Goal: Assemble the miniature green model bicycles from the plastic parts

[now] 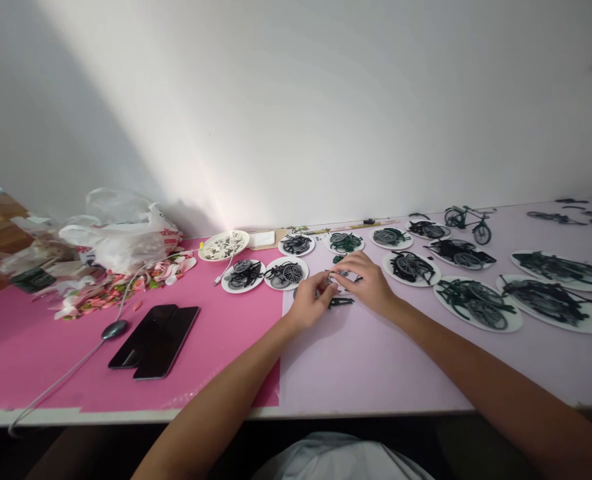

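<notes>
White plates [516, 321], head view, bear dark bicycle parts [489, 312] in loose heaps; a round dish [204, 254] at left contains small pale pieces [226, 246]. Left hand [310, 301] and right hand [367, 283], fingers pinched nearly closed, meet on a small part [332, 275] between the plates, above the lilac surface [356, 360]. Its shape is indistinct.

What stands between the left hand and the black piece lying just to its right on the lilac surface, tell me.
Nothing visible: the black piece lies on the lilac surface close beside the left hand, and no plate comes between them.
</notes>
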Motion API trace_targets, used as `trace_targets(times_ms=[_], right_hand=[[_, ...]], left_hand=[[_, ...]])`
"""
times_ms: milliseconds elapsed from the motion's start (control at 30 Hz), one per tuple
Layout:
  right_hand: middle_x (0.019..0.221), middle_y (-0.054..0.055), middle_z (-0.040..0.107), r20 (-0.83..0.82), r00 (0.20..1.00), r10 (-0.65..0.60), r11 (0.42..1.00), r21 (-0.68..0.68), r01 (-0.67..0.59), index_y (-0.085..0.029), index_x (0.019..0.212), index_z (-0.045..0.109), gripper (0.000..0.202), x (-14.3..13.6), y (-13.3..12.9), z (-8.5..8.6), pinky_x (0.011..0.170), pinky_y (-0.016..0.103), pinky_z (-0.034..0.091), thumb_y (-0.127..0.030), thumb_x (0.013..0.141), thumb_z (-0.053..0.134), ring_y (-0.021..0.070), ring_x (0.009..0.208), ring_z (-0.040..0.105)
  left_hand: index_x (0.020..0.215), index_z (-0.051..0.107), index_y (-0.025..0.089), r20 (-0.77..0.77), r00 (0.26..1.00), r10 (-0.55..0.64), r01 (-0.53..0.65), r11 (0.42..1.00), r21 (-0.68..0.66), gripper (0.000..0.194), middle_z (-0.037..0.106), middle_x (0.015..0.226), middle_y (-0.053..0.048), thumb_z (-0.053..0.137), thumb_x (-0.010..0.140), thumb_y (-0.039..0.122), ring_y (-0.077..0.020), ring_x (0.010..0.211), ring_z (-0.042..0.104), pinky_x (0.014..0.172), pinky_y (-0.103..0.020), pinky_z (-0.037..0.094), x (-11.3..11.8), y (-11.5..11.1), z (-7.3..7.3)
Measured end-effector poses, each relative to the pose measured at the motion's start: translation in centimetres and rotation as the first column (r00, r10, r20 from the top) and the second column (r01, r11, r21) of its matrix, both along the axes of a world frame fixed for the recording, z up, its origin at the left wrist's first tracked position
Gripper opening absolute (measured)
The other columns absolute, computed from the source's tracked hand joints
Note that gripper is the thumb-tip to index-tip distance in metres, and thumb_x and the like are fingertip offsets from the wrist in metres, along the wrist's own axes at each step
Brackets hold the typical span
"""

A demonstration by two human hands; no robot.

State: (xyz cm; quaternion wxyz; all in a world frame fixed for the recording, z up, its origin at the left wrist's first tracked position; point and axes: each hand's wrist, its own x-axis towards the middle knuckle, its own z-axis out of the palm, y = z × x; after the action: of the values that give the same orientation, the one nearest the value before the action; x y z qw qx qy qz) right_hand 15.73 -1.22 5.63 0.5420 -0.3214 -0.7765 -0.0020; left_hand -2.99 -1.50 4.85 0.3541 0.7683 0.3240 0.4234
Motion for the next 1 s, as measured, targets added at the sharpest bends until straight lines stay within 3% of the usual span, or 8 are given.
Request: trace_targets(times_ms=[267,567,1000], right_hand=[[0.091,0.007,0.077,-0.03,0.999,-0.012,0.999,0.031,0.013,-0.028,0.098,0.079,0.01,-0.3,0.1,-0.7,0.084,0.047,0.056,-0.029,0.097,0.069,0.0268,0.089,0.066],[0.09,0.006,0.077,-0.05,0.999,-0.011,1.0,0.013,0.011,-0.028,0.098,0.08,0.01,-0.2,0.6,-1.4,0.082,0.045,0.056,-0.029,0.097,0.069,0.0255,0.089,0.067],[0.089,0.007,0.076,-0.023,1.0,0.004,1.0,0.023,-0.003,-0.029,0.1,0.081,0.015,0.0,0.7,-1.2,0.08,0.045,0.056,-0.03,0.099,0.066,0.0261,0.087,0.066]], left_hand=[[0.108,0.069,0.014,0.002,1.0,-0.005,0.005,1.0,-0.03,0.032,0.064,0.079,-0.003,0.056,0.098,0.042,-0.0157,0.071,0.053,0.071,-0.027,0.044,0.2,-0.1,0.0],[0.105,0.069,0.015,0.003,1.0,-0.013,0.013,0.999,-0.044,0.03,0.059,0.076,-0.001,0.057,0.098,0.041,-0.0148,0.07,0.049,0.07,-0.027,0.041,0.2,0.2,-0.4],[0.105,0.068,0.015,-0.037,0.999,-0.01,0.01,1.0,0.007,0.035,0.055,0.073,0.0,0.054,0.099,0.047,-0.0156,0.069,0.047,0.068,-0.027,0.04,0.0,0.3,-0.3]])
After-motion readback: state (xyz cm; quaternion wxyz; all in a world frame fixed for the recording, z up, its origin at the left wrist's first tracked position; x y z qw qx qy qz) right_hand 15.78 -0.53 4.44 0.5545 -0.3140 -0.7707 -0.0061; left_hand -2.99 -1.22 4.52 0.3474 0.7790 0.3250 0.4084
